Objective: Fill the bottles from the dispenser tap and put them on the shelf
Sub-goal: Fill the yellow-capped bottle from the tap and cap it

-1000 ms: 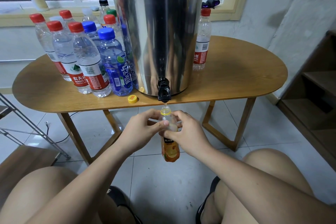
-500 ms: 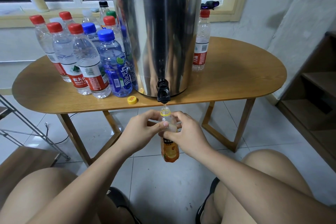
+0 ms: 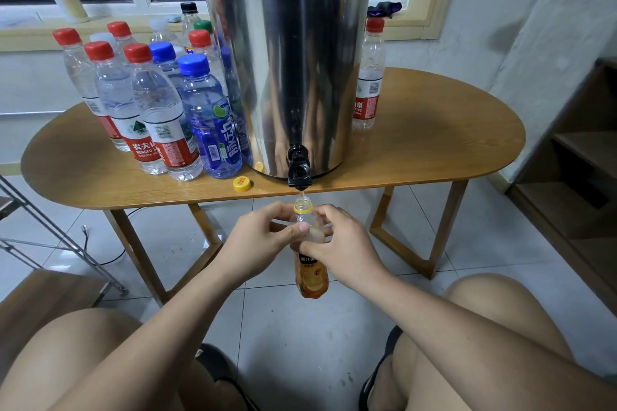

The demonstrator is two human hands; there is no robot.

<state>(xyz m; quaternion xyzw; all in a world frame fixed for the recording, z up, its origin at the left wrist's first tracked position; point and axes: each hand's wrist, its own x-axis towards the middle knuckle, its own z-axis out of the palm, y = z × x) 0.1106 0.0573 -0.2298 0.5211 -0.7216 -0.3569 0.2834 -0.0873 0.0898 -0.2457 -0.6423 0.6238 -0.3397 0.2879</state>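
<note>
Little differs from half a second earlier: the bottle (image 3: 312, 277) and both hands remain under the tap (image 3: 299, 170), in the same grip.

The dispenser (image 3: 290, 43) is a tall, polished steel cylinder with a mirror-like wall. Its tap is black plastic and overhangs the front edge of the oval, wood-grained desk (image 3: 434, 143). The bottle is small, of clear plastic, with an orange label and a yellow neck ring. It is held upright, and its open mouth sits just below the spout. A round yellow cap (image 3: 242, 183) lies on the desk just left of the tap.

Capped bottles (image 3: 160, 103) cluster left of the dispenser, and one red-capped bottle (image 3: 369, 77) stands to its right. A wooden shelf (image 3: 584, 160) stands at the right edge.

The left hand (image 3: 257, 237) curls round the bottle's shoulder, thumb in front. The right hand (image 3: 344, 250) clamps it from the opposite side.
</note>
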